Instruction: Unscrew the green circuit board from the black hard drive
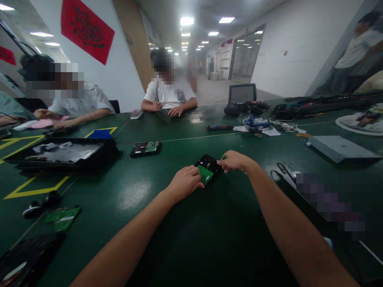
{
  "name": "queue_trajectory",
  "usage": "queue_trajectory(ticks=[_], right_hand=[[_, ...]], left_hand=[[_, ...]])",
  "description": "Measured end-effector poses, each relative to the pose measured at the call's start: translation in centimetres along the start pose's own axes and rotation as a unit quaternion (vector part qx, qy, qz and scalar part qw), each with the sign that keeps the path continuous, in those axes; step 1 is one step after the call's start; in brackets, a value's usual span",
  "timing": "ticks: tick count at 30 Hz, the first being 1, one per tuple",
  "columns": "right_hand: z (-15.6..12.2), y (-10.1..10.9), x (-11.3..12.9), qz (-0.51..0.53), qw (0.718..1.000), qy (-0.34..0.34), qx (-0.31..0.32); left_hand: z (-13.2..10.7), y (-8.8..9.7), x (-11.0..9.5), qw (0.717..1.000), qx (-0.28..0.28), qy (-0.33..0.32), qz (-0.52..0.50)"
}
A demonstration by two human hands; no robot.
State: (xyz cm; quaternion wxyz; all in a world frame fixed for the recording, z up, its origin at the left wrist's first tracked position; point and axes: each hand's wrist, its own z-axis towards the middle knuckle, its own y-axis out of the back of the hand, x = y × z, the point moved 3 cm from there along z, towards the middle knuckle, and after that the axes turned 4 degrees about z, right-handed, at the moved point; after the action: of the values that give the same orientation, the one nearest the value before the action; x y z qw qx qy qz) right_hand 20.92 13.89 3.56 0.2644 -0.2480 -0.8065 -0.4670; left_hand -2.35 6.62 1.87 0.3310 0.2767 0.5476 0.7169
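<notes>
My left hand [186,181] grips the drive [208,166], my right hand [235,161] pinches a slim object [223,157]; uneven pressure could skid the drive.

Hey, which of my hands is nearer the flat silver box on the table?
Right. The right hand is at the black-and-green device, left of the silver box and apart from it; the left hand is on that device's left side, farther from the box.

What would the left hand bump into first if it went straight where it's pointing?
The black drive with the green board: the left hand seems to be touching it. Beyond that, probably the right hand.
</notes>
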Motion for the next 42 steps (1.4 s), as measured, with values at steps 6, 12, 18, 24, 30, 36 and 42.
queue_trajectory(ticks=[6,12,18,24,30,36,42], right_hand=[[0.3,-0.3,0.0,0.039,0.999,0.01,-0.01],[0.6,-0.5,-0.1,0.071,0.997,0.033,-0.014],[1.1,-0.9,-0.2,0.061,0.997,0.027,-0.033],[2.0,-1.6,-0.5,0.118,0.991,0.055,-0.026],[1.4,-1.0,-0.4,0.167,0.983,0.075,-0.011],[-0.2,1.7,1.0,0.247,0.956,0.133,-0.088],[-1.5,3.7,2.5,0.202,0.896,0.312,-0.243]], left_hand=[[-0.2,0.7,1.2,0.992,-0.021,-0.026,-0.118],[0.2,0.4,2.1,0.98,-0.056,-0.008,-0.191],[1.2,-0.3,2.8,0.972,-0.053,0.029,-0.226],[1.7,-1.3,3.4,0.975,-0.013,0.034,-0.22],[1.5,-1.8,3.6,0.968,0.031,0.057,-0.242],[2.0,-1.9,3.8,0.967,0.026,0.072,-0.244],[3.5,-2.8,2.9,0.966,-0.008,0.105,-0.235]])
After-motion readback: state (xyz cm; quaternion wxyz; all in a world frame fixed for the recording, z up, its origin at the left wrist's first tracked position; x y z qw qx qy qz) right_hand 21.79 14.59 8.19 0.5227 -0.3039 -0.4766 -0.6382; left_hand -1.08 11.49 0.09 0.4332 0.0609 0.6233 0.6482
